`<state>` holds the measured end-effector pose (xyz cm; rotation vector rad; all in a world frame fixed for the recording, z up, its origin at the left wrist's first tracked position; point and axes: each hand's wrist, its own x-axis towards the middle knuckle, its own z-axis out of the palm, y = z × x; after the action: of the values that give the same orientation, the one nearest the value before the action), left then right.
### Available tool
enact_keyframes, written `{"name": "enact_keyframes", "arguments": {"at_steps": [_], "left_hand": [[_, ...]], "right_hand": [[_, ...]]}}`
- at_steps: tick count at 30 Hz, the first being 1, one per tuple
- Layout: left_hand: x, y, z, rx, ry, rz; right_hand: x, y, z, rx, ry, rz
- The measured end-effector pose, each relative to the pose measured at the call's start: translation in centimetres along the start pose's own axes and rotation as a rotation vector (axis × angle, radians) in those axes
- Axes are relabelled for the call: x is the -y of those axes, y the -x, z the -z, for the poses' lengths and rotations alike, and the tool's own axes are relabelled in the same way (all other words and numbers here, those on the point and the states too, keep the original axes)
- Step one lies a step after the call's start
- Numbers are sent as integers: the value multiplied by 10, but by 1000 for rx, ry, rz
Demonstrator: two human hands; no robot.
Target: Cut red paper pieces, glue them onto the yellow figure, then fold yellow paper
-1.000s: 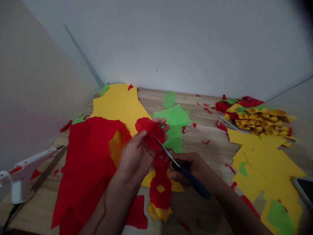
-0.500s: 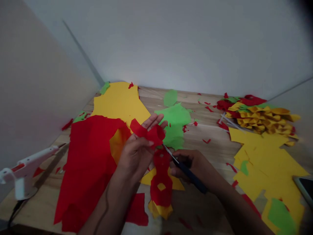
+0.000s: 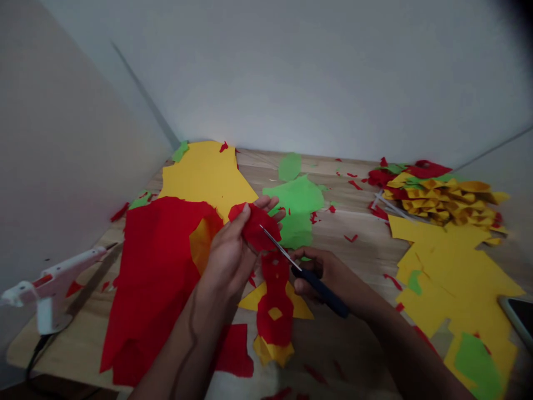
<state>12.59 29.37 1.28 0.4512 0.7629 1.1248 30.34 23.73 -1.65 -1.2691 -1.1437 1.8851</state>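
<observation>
The wooden table (image 3: 362,219) is closed in on the far side by a pale wall (image 3: 291,83), and its edge is seen at the near left, by the white glue gun (image 3: 70,272). Wood dotted with red scraps (image 3: 351,238) is seen between the green sheet (image 3: 291,205) and the yellow sheets (image 3: 458,272) on the right. Dark-handled scissors (image 3: 322,293) are gripped by the right hand (image 3: 333,272). A small red piece (image 3: 260,230) is held in the middle by the left hand (image 3: 229,250), thumb on top, fingers stretched out behind. It is roundish, and the blades (image 3: 280,250) are pointed across it
</observation>
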Motion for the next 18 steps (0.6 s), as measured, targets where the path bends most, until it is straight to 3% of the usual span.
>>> {"name": "enact_keyframes", "arguments": {"at_steps": [6, 11, 18], "left_hand": [[-1, 2, 5, 26, -40, 58], [-4, 1, 6, 66, 22, 138], [-6, -1, 11, 125, 68, 121]], "right_hand": [[-3, -1, 1, 76, 40, 75], [-4, -2, 0, 53, 110, 122], [-8, -4, -2, 2, 202, 110]]}}
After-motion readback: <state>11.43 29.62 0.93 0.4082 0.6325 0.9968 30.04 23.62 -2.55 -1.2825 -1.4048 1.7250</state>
